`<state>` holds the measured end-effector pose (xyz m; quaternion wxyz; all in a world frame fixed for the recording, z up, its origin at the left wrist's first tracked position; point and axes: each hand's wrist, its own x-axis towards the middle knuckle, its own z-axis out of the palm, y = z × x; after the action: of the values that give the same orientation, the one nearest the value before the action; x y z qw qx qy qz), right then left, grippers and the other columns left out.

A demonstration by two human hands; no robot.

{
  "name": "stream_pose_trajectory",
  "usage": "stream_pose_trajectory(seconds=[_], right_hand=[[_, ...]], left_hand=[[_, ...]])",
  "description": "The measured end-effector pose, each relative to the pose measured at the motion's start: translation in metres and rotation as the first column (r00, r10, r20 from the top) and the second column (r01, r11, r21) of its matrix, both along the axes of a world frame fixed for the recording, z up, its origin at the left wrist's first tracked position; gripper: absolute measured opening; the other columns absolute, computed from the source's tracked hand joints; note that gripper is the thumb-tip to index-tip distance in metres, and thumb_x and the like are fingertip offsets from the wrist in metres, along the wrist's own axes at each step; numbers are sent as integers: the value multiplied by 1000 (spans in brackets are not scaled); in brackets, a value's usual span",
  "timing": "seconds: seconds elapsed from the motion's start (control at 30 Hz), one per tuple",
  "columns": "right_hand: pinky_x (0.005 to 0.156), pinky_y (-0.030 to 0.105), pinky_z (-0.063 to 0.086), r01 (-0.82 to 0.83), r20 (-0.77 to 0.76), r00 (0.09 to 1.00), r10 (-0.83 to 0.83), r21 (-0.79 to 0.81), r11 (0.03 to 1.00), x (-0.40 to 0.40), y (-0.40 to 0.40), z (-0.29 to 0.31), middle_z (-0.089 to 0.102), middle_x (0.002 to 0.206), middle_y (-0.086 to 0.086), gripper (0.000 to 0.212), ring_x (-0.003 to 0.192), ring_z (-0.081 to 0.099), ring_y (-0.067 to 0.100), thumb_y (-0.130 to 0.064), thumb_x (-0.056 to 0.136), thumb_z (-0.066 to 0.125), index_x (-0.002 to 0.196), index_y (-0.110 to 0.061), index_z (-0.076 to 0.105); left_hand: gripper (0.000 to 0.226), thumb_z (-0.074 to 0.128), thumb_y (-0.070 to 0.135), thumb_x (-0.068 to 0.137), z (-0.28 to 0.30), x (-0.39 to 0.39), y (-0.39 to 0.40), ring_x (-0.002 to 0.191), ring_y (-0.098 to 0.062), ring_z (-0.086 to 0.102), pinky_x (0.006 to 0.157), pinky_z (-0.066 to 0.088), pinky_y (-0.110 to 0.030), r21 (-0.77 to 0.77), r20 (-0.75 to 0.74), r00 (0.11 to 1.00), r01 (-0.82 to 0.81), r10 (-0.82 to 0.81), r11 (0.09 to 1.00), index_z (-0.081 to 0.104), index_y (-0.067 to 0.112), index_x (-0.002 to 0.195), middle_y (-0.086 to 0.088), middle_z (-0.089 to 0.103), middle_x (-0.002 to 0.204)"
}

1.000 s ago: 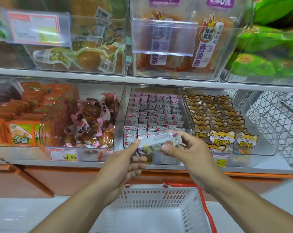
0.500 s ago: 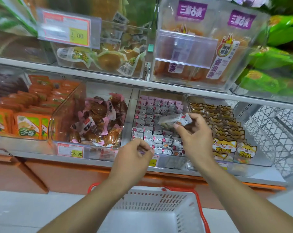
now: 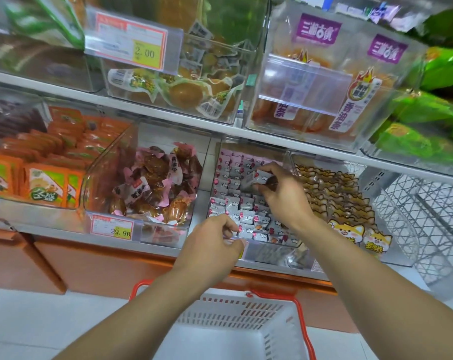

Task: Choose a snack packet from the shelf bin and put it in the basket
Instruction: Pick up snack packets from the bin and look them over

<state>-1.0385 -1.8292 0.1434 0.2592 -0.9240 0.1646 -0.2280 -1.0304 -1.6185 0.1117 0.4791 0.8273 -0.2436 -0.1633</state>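
Observation:
My right hand (image 3: 285, 196) reaches deep into the clear shelf bin (image 3: 272, 255) on the lower shelf. It pinches one small white-and-pink snack packet (image 3: 256, 176) between thumb and fingertips, just above the rows of like packets (image 3: 233, 203). At the bin's front edge my left hand (image 3: 212, 245) hangs with fingers and thumb curled together, and I see nothing held in it. The white basket (image 3: 233, 315) with red handles stands on the floor below my forearms, and the part of it in view holds nothing.
Left of this bin is one of brown snacks in pink wrappers (image 3: 155, 185) with a 29.90 tag, then orange packets (image 3: 46, 185). To the right lie cat-face packets (image 3: 350, 229) and a wire rack (image 3: 428, 216). An upper shelf (image 3: 220, 131) of clear bins overhangs.
My right hand has carried the packet from in front of the shelf back deep into the bin. My left hand let go of it and stays by the bin's front edge. The view tilted up.

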Motion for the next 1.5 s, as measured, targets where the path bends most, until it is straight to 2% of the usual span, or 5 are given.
stream_pose_trajectory(seconds=[0.17,0.33,0.83,1.23,1.5], right_hand=[[43,15,47,-66,-156,986,63,-18,998,6,-8,6,71,108,0,40,59,65,8,-28,98,64,137,-25,55],[114,48,41,-167,-509,861,6,-272,948,29,-9,3,50,152,0,43,134,53,28,-11,103,49,137,-36,58],[80,31,59,102,-444,873,-199,-233,967,36,-23,6,66,96,-5,29,80,63,9,-2,96,59,81,-27,61],[45,19,43,252,189,931,-314,290,923,-37,18,37,64,87,-1,12,64,61,2,-10,103,51,103,-22,54],[77,31,63,-44,135,937,-323,961,273,-89,69,15,77,101,15,11,94,76,25,-2,104,48,103,0,59]], left_hand=[[17,74,39,89,2,1,0,90,-7,60,84,55,-34,14,13,1000,8,-8,1000,58,37,92,15,60,97],[17,73,42,89,2,1,-1,88,-5,59,80,53,-31,29,35,999,2,-3,1000,59,36,96,16,60,98],[20,74,44,88,4,0,-1,84,-5,58,76,50,-27,46,35,999,13,-15,999,58,38,97,17,58,100],[11,71,34,92,17,-1,2,82,-13,64,76,55,-33,-63,-100,995,-20,13,998,61,32,97,7,65,96],[20,68,32,95,24,-7,2,80,-9,75,73,62,-27,-401,-460,887,-235,27,886,71,24,113,10,78,88]])
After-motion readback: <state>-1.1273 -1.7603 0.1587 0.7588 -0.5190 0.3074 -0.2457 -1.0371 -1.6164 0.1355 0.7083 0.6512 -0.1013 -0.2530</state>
